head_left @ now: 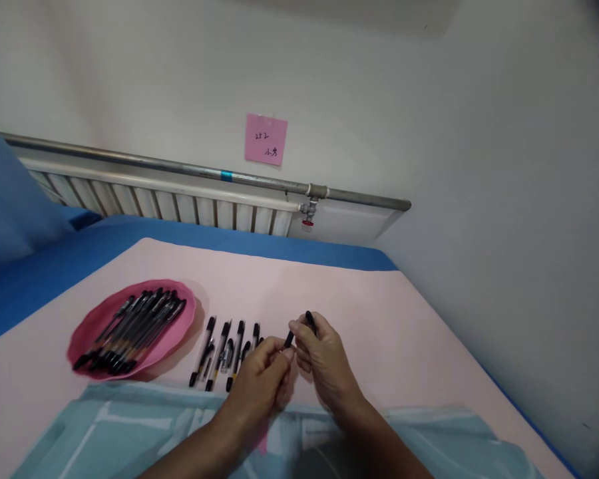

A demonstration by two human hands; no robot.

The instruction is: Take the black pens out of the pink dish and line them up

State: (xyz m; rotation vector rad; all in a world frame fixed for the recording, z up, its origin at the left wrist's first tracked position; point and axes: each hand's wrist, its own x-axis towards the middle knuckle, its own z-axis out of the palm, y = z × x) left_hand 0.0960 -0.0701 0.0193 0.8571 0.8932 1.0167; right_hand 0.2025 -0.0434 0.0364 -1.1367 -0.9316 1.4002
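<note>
In front of me my left hand [265, 374] is closed around a pen [289, 338], whose black end points up and to the right; its lower part is hidden by the fingers. Close beside it, my right hand [327, 356] pinches a small black piece, which looks like a pen cap [310, 320]. Left of my hands several clear-barrelled pens [222, 354] with black ends lie in a row on the pink tabletop [374, 326]. Small black caps [227, 356] lie between them, and my left hand partly covers the rightmost ones.
A pink scalloped plate [94, 327] at the left holds a pile of black pens [137, 329]. Light blue cloth [124, 429] lies along the near edge. Behind the table are a white radiator [180, 205], a metal pipe [267, 181] and a wall with a pink note [266, 140].
</note>
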